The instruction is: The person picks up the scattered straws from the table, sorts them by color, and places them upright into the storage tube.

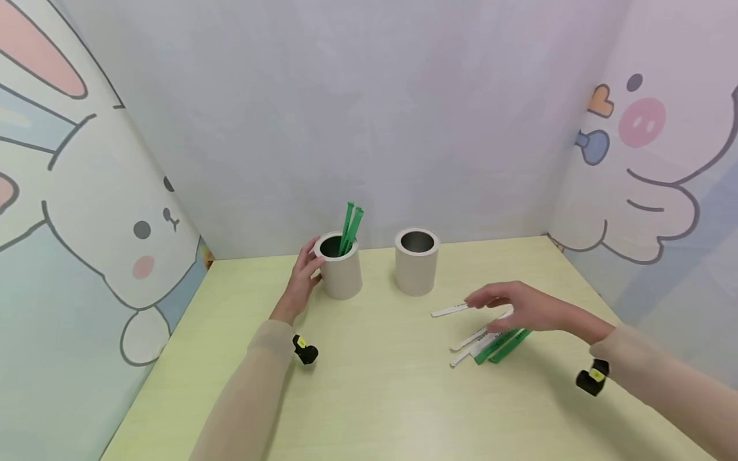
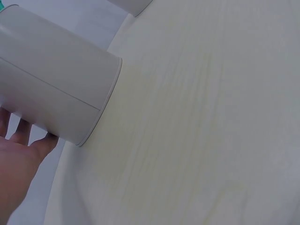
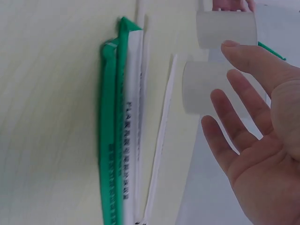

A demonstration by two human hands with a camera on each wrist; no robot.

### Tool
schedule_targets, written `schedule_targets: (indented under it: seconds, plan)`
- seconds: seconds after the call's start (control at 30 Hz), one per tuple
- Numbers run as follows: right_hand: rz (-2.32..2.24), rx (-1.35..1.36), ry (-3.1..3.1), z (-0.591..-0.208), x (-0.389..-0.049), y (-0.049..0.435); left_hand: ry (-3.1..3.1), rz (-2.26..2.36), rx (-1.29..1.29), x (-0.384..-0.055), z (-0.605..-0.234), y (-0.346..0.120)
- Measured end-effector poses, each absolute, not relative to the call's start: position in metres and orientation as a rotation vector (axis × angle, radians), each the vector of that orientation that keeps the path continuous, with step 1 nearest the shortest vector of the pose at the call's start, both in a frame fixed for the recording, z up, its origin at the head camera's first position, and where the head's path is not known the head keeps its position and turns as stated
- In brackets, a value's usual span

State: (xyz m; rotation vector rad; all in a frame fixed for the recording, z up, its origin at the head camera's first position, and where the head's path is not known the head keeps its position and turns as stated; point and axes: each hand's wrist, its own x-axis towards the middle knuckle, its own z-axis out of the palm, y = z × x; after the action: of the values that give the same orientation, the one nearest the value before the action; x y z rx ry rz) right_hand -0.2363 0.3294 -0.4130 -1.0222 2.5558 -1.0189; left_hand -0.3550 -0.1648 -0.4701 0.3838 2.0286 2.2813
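In the head view my left hand (image 1: 300,282) holds the side of the left off-white cylindrical cup (image 1: 341,278), fingers against its wall near the rim. Several green-wrapped straws (image 1: 352,227) stand in that cup, leaning right. My right hand (image 1: 527,307) hovers over a small pile on the table, fingers spread and loosely bent, holding nothing. That pile has white-wrapped straws (image 3: 133,117) and green-wrapped straws (image 3: 108,126) with dark printing, side by side. One white-wrapped straw (image 1: 446,311) lies apart at the pile's left, partly behind the right fingertips.
A second off-white cup (image 1: 416,269) stands upright to the right of the first, its dark inside showing. The pale yellow table (image 1: 369,397) meets a plain grey-white backdrop (image 1: 369,128). Side panels carry a cartoon rabbit (image 1: 115,256) and pig (image 1: 663,166).
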Motion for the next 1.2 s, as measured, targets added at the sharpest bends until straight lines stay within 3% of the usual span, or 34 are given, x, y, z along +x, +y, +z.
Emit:
schedule_targets:
  seconds: [0.47, 1.2]
  plan:
    - [-0.954, -1.041, 2.651, -0.447, -0.214, 0.404, 2.041, 2.278, 0.384, -0.358, -0.473, -0.166]
    - [-0.779, -1.31, 2.803, -0.476, -0.225, 0.405, 2.046, 2.295, 0.395, -0.355, -0.472, -0.165]
